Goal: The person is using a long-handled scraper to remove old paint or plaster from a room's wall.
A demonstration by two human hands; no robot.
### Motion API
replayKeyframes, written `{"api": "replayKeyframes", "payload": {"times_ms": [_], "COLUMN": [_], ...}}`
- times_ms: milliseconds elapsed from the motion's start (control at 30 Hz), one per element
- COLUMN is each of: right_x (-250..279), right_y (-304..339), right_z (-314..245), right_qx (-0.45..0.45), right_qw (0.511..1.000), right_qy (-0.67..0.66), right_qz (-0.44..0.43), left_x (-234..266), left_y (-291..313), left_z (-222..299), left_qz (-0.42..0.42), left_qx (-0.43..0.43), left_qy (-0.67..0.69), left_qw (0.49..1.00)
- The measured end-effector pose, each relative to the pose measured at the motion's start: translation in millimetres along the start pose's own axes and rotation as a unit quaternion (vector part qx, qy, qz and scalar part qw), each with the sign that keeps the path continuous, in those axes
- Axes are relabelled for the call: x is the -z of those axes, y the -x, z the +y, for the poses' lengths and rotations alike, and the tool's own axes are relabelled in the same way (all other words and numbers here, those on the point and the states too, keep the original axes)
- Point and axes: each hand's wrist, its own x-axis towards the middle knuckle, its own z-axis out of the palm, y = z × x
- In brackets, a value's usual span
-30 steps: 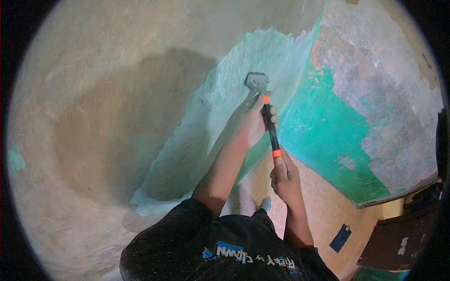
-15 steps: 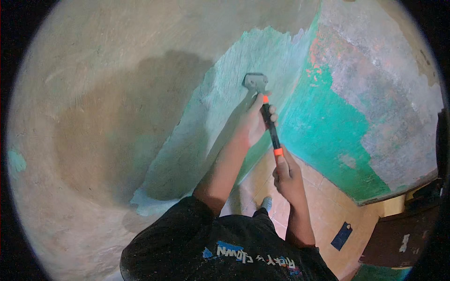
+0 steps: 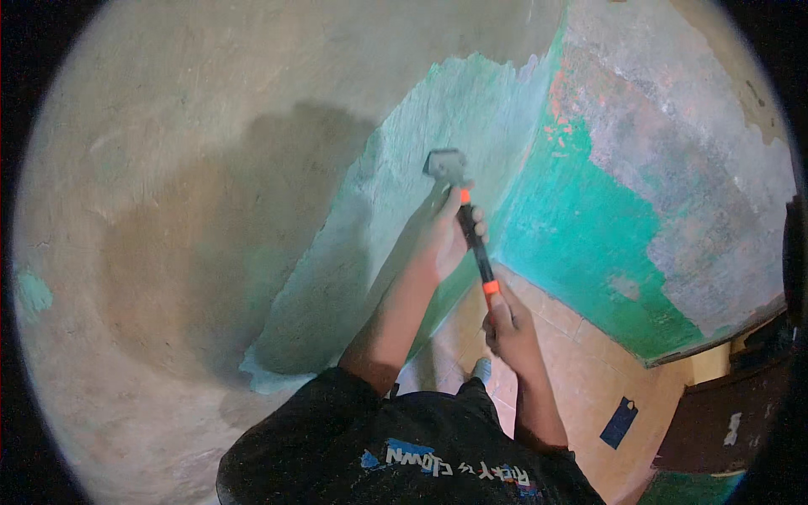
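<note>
Indeed, in the head view, the only one there is, I see the person holding a long-handled scraper (image 3: 477,244) with two hands. It is in front of the pale green patch (image 3: 396,181) on the beige wall (image 3: 177,93), to the left of the corner where the bright green paint (image 3: 581,227) begins. The left hand (image 3: 448,234) is the nearer one to the blade (image 3: 446,163): its grip is clamped on the upper handle, just below the blade, with the fingertips coming around on the right side. The right hand (image 3: 511,332) has its grip clamped on the lower end, below the second orange band (image 3: 491,287), with the thumb lying on top. So the long axis of the tool goes from the right hand upward and a little to the left, and the blade lies beyond the left hand, toward the patch. Whether its edge touches the wall, I cannot tell. Below, on the tiled floor (image 3: 551,353), there lies a dark blue flat piece (image 3: 619,422), well apart from both hands.
</note>
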Motion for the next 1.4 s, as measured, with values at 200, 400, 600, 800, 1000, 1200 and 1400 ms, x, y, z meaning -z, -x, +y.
{"api": "replayKeyframes", "payload": {"times_ms": [200,400,600,800,1000,1200,1400], "right_x": [-18,-10,9,42,67,97,116], "right_y": [11,-9,-26,-45,-90,-133,-155], "right_z": [27,39,58,36,1,60,47], "right_qx": [-0.024,0.0,0.071,0.082,0.114,-0.016,-0.039], "right_qw": [0.998,0.999,0.995,0.991,0.978,0.912,0.886], "right_qy": [-0.053,-0.045,-0.046,-0.071,-0.101,-0.283,-0.272], "right_qz": [-0.021,-0.03,-0.044,-0.078,-0.14,-0.298,-0.373], "left_x": [8,11,2,-28,-60,-55,-59], "left_y": [26,16,8,-10,-54,-67,-88], "left_z": [-1,-3,-8,-12,3,-22,-30], "left_qz": [0.019,0.012,0.026,0.014,0.011,0.12,0.175], "left_qx": [0.008,-0.008,-0.04,-0.085,-0.131,-0.129,-0.128], "left_qy": [-0.017,-0.018,-0.029,-0.037,-0.077,-0.106,-0.107], "left_qw": [1.0,1.0,0.998,0.996,0.988,0.979,0.97]}}
